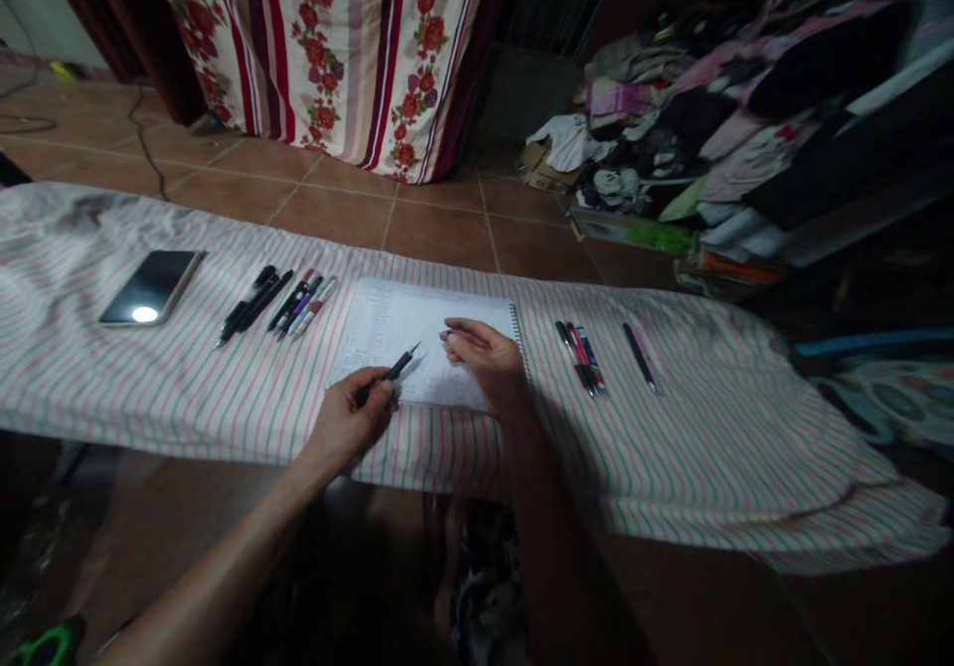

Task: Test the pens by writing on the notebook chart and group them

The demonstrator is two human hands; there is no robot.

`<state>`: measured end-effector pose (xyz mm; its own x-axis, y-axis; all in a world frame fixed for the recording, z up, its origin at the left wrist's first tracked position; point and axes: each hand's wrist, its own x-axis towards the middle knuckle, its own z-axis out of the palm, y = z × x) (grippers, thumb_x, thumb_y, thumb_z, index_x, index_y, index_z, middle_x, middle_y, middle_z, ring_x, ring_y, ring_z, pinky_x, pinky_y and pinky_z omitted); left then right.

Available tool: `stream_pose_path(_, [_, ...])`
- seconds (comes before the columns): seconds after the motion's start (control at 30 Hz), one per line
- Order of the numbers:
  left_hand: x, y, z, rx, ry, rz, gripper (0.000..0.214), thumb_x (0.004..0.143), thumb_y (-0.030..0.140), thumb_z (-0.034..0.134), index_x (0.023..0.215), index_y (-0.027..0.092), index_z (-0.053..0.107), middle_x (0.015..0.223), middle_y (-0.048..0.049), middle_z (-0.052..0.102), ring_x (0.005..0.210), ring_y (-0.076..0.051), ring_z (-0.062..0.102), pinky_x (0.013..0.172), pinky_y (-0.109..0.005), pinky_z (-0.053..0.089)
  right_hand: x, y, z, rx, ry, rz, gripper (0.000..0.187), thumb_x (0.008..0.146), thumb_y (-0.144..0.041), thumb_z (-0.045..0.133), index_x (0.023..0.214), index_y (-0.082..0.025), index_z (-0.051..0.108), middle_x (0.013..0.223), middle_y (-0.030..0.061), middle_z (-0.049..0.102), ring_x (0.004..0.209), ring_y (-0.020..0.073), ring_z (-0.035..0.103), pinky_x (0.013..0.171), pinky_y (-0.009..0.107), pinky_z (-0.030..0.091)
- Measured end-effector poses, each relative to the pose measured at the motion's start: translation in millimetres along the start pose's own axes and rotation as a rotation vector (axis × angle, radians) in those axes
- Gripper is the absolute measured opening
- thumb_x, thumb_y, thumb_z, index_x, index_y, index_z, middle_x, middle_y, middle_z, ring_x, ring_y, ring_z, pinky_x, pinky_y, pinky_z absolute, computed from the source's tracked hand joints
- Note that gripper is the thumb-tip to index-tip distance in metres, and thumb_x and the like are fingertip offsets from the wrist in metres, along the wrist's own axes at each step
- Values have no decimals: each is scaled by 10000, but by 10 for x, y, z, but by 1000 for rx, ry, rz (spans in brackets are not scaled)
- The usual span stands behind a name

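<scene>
My left hand (356, 417) is closed round a black pen (397, 365) whose tip points up and right over a spiral notebook (388, 323) with written lines. My right hand (484, 356) rests on the notebook's right part, its fingers curled together and pointing left toward the pen tip; something small and pale may be pinched at the fingertips, too small to name. The notebook lies on a striped cloth (708, 427) that covers a long low table.
Left of the notebook lie several pens (279, 303) and a phone (153, 286) reflecting a light. On the right lie a few pens (581, 356) and one single pen (641, 356). Beyond are the tiled floor, a floral curtain (335, 40) and a clothes pile (745, 119).
</scene>
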<state>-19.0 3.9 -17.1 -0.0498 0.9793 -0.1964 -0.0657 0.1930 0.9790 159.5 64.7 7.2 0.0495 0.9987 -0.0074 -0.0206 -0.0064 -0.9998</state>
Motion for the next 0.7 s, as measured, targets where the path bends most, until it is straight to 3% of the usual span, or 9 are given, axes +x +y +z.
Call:
stream_pose_path(0.23, [10, -41, -17, 32, -14, 21, 343, 713, 416, 631, 920, 145, 662, 668, -31, 665, 629, -160, 618, 575, -253, 459, -24, -44, 5, -27, -53, 17, 263, 619, -354, 706, 790, -173, 619, 731, 43, 679, 650, 139, 603, 603, 277, 496])
stream_pose_path(0.7, [-19, 18, -5, 165, -48, 67, 306, 757, 402, 579, 920, 153, 649, 664, -27, 654, 597, -148, 583, 548, -249, 436, -71, -87, 57, 86, -47, 84, 295, 640, -338, 686, 881, -168, 665, 765, 34, 667, 613, 94, 540, 574, 233, 436])
